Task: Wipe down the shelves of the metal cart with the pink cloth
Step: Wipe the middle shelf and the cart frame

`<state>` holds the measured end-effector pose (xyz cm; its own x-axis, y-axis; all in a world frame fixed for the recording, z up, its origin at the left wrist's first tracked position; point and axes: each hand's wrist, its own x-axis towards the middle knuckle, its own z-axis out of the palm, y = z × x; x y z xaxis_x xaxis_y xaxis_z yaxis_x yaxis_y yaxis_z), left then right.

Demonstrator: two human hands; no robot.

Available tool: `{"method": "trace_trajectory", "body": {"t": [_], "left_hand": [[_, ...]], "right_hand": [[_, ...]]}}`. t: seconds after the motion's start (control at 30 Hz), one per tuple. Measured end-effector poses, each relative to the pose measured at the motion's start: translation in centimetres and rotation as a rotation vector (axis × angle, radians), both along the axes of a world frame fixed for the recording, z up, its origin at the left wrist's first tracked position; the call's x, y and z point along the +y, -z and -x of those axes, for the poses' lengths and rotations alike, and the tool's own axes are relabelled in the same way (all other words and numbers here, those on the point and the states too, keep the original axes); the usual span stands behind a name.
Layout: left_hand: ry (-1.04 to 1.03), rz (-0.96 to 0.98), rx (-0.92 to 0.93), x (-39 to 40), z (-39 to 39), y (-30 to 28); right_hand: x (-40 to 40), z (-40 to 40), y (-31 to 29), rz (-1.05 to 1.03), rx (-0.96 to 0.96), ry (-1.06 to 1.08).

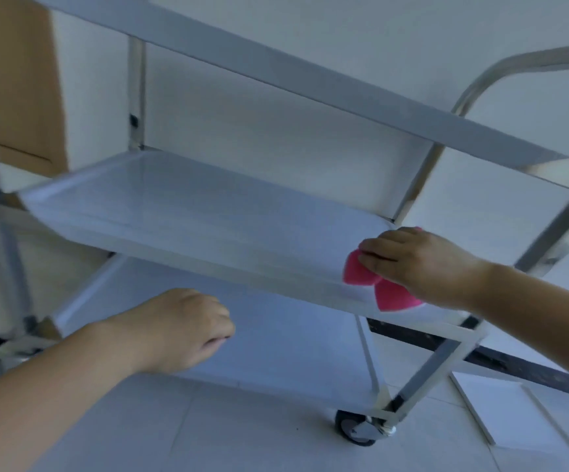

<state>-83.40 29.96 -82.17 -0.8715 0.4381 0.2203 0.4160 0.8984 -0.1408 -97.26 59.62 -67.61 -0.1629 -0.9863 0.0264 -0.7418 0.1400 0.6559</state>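
A metal cart with three shelves fills the view. My right hand (419,264) presses the pink cloth (361,272) onto the near right corner of the middle shelf (181,212); bits of cloth stick out under the palm and fingers. My left hand (181,332) hovers in front of the bottom shelf (293,345) with its fingers curled and nothing in it. The top shelf's edge (276,73) runs diagonally above.
The cart's curved handle (501,73) rises at the right. A black caster wheel (356,427) sits on the tiled floor. A flat white panel (508,410) lies on the floor at the lower right. A brown door stands at the far left (17,80).
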Motion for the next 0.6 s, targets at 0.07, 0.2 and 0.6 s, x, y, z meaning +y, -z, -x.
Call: {"method": "trace_trajectory", "body": {"t": [0.07, 0.2, 0.6], "left_hand": [[-0.047, -0.012, -0.005, -2.5, -2.2, -0.8], [-0.255, -0.049, -0.013, -6.8, -5.9, -1.7], [-0.502, -0.158, 0.079, -16.3, -14.0, -1.7]], "right_hand": [[-4.4, -0.8, 0.7, 0.066, 0.01, -0.135], [-14.7, -3.3, 1.4, 0.158, 0.039, -0.404], [-36.1, -10.3, -3.7, 0.279, 0.208, -0.691]]}}
